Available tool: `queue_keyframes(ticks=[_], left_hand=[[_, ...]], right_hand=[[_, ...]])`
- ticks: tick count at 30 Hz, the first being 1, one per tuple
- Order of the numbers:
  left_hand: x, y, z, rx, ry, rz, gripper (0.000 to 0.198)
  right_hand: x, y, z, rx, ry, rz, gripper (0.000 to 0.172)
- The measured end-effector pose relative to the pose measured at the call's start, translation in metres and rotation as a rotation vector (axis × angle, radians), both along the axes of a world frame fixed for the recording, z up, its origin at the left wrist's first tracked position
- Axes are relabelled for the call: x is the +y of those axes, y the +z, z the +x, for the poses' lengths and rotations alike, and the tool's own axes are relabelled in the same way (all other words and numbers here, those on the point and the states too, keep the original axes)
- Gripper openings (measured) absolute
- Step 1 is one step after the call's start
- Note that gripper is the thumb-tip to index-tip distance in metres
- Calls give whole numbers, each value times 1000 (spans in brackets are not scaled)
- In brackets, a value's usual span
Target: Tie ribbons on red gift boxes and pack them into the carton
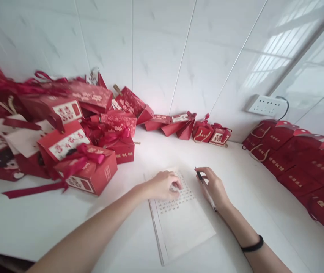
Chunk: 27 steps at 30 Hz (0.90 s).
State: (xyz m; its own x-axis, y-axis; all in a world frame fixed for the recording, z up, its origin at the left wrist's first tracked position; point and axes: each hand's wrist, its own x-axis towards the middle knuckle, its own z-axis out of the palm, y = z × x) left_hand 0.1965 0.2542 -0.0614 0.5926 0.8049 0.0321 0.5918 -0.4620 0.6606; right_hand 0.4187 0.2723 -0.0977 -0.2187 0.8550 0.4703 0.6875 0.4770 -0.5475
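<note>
A white sheet of paper (183,223) with rows of handwritten characters on its upper half lies on the white table (36,223). My left hand (164,185) rests on the top of the sheet with its fingers curled, pressing it down. My right hand (213,186) sits just right of the sheet and holds a pen (205,188) that points away from me. A black band circles my right wrist.
A heap of red gift boxes with ribbons (85,167) fills the left and back. Small red boxes (211,133) line the tiled wall. Flat red paper bags (301,167) lie in a row on the right. A white power strip (266,105) hangs on the wall.
</note>
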Motion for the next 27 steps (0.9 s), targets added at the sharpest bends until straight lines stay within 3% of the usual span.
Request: queue_keyframes(ticks=[6, 12, 21, 27], left_hand=[[-2, -5, -2, -43, 57, -13, 21], [-5, -10, -2, -90, 126, 24, 17], [-9, -9, 0, -91, 141, 287, 19], [-8, -15, 3, -61, 90, 463, 24]], right_hand=[[4, -7, 3, -8, 15, -25, 37], [6, -6, 0, 166, -130, -223, 34], [-4, 6, -9, 229, -137, -100, 28], [34, 27, -24, 194, -96, -152, 21]])
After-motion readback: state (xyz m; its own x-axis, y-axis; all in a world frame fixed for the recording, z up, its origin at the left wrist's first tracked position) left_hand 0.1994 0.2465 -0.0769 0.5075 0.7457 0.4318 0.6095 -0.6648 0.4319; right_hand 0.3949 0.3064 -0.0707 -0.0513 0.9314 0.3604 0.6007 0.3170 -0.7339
